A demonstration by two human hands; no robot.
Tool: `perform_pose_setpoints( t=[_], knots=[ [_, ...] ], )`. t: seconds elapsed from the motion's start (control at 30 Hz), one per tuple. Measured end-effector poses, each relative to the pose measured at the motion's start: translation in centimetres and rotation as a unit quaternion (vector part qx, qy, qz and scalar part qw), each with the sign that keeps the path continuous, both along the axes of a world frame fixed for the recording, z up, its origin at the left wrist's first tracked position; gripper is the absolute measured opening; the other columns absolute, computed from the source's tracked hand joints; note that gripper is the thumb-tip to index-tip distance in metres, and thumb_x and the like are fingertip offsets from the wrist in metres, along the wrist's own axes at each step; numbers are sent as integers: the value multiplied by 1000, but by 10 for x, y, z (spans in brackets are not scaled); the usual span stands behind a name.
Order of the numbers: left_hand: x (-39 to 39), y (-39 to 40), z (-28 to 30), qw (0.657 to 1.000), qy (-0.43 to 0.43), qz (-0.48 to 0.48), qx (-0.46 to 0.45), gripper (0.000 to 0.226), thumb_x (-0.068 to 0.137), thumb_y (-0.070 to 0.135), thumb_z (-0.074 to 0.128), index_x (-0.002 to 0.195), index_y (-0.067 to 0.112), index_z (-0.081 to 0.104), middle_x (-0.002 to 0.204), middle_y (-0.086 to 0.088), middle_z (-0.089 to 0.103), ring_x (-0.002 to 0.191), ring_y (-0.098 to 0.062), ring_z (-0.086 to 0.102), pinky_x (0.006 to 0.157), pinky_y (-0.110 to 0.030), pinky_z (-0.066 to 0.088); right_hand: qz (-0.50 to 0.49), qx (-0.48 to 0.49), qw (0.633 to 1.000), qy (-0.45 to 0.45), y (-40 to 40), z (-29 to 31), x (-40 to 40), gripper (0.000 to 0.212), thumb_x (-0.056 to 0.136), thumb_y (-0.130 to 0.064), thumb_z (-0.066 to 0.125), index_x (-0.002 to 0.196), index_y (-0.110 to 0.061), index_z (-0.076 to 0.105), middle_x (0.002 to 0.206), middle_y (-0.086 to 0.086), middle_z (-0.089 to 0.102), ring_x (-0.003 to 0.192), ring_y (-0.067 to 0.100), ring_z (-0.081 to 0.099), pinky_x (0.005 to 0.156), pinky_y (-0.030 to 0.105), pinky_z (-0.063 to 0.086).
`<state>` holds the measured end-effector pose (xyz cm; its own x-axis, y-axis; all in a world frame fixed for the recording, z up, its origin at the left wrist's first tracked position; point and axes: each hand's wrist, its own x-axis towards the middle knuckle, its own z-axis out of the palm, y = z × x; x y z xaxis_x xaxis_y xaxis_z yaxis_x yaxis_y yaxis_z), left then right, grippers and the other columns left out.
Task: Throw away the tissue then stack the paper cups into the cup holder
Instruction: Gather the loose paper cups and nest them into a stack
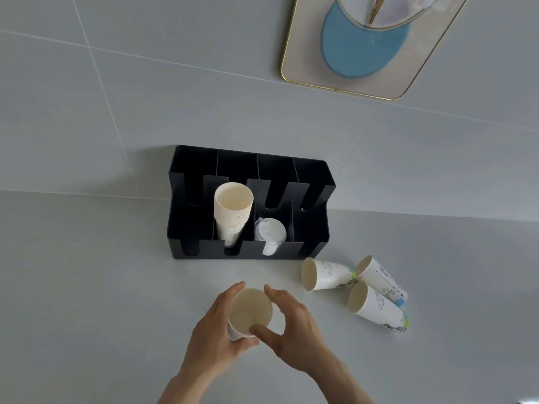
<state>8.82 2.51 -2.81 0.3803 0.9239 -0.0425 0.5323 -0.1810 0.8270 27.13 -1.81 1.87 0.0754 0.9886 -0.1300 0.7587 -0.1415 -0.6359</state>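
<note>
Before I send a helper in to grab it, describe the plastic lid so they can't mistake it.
Find the black cup holder against the wall on the white counter. In its front row, the lid sits in the compartment just right of the tall stack of paper cups. It alone is clear white plastic, domed with a spout, not paper.

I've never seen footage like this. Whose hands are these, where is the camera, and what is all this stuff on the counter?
There is no machine here: a person wears a camera on the head, looking down at their own hands. The left hand and the right hand together hold one paper cup, its open mouth facing up. Behind it a black cup holder stands against the wall, with a stack of cups in one slot and plastic lids in the next. Three loose cups lie on their sides on the counter to the right.
</note>
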Motion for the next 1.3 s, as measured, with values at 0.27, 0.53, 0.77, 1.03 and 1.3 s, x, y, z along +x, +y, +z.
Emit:
perform_pose_setpoints(
  t=[0.27,0.53,0.77,1.03,1.3],
  knots=[
    [8,0,4,1000,-17,15,-5,103,61,45,90,134,66,20,136,41,39,119,5,47,92,-22,43,-89,13,969,-232,42,-12,89,84,83,-18,78,154,-11,33,152,5,46,136,29,49,104,41,48],
    [11,-1,3,1000,-8,20,3,103,62,51,87,136,64,18,137,46,34,119,9,46,91,-18,42,29,-58,928,-368,62,-45,110,104,73,-2,74,159,-7,16,160,10,34,148,31,31,121,43,31],
    [4,-9,8,1000,-10,20,7,103,61,51,86,141,59,21,142,39,38,125,5,47,99,-27,47,57,24,935,-350,45,-28,83,100,65,-18,85,151,-8,33,133,5,54,122,30,56,102,42,49],
    [12,1,5,1000,-4,27,3,106,60,48,90,141,55,22,140,33,43,121,1,50,98,-29,49,-98,198,974,58,34,78,41,86,70,-55,74,144,-23,44,127,-5,54,108,11,56,81,21,48],
    [16,2,0,999,-7,34,-8,102,59,49,87,140,52,26,134,32,49,117,1,55,92,-26,53,48,121,990,48,15,49,12,88,77,-48,79,151,-20,39,135,-9,50,118,6,54,94,28,51]
  ],
)
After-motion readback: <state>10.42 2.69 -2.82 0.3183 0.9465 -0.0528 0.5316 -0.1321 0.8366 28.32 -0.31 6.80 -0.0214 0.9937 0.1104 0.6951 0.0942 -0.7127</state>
